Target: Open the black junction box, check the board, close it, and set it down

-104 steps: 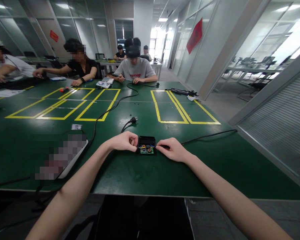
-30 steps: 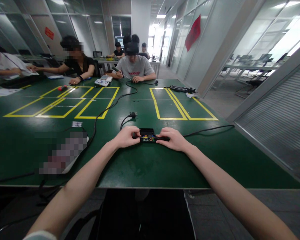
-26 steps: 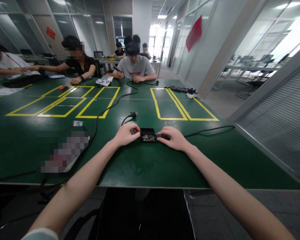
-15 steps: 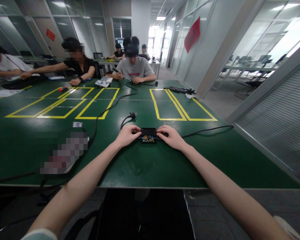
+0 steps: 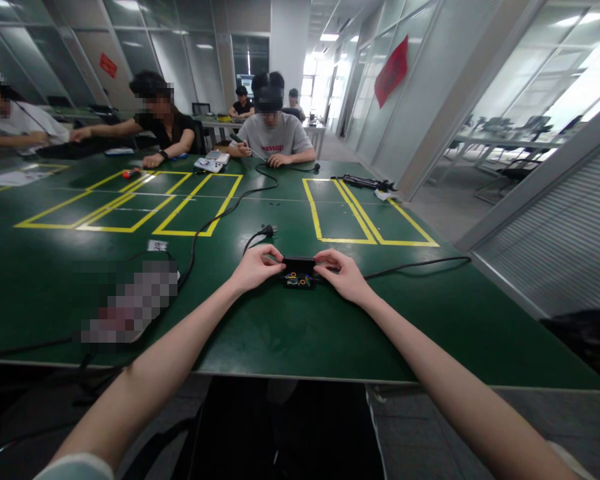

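Note:
Between my two hands is the black plastic cover (image 5: 299, 263) of a power adapter, tilted up on its edge. My left hand (image 5: 257, 268) pinches the cover's left end between thumb and fingers. At the opposite end, my right hand (image 5: 344, 275) pinches it the same way. Just below the cover, on the near side, lies the adapter's lower case with an exposed circuit board (image 5: 299, 281), showing copper-coloured coils and small parts. Black cables run out from both sides, partly hidden by my hands. A plug (image 5: 267, 231) lies on the table beyond my left hand.
Yellow tape rectangles (image 5: 184, 233) mark the green table (image 5: 300, 340). A blurred-out long object (image 5: 135, 303) lies at left, beside a small label (image 5: 157, 246). A black cable crosses the table. Across it, a person (image 5: 275, 137) holds a screwdriver; a black folded stand (image 5: 365, 181) lies far right.
The cover has tipped more upright, so its inner face shows less. Both hands keep hold of its ends. The camera view has shifted slightly, and a dark shape appears at the right edge.

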### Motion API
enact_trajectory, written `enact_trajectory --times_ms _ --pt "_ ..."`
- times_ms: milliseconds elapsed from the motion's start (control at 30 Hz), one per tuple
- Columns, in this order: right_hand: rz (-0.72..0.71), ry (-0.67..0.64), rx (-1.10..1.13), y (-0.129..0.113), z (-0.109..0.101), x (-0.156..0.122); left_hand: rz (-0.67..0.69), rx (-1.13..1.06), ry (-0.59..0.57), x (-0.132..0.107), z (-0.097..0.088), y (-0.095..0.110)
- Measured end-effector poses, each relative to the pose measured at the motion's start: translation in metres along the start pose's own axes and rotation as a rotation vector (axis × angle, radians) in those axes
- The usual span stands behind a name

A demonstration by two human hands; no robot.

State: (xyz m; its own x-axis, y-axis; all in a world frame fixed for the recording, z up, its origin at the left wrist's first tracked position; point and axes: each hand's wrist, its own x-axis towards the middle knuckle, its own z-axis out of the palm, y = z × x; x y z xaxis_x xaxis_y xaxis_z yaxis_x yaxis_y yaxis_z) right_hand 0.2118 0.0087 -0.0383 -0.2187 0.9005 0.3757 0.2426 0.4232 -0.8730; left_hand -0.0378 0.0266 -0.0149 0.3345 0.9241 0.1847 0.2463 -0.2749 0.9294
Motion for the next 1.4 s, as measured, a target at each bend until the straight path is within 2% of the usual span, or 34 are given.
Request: enact_trajectory --times_ms 400,767,867,1133,1400 --pt "0.049 -0.019 0.017 0.005 -0.003 0.000 0.007 -0.084 -0.011 0.002 0.000 -0.003" --pt "0.107 -0.057 0.030 0.006 -0.004 0.000 0.066 -0.053 -0.053 0.002 0.004 -0.006" --pt "0.077 -0.091 -0.015 0.002 -0.007 -0.001 0.086 -0.026 -0.069 0.002 0.004 -0.007" --pt "-0.130 -0.157 -0.065 -0.014 -0.011 -0.003 0.110 0.060 -0.070 0.001 0.002 -0.003" --pt "-0.101 -0.140 -0.097 -0.019 -0.007 -0.005 0.140 0.143 -0.080 -0.003 0.007 0.001"
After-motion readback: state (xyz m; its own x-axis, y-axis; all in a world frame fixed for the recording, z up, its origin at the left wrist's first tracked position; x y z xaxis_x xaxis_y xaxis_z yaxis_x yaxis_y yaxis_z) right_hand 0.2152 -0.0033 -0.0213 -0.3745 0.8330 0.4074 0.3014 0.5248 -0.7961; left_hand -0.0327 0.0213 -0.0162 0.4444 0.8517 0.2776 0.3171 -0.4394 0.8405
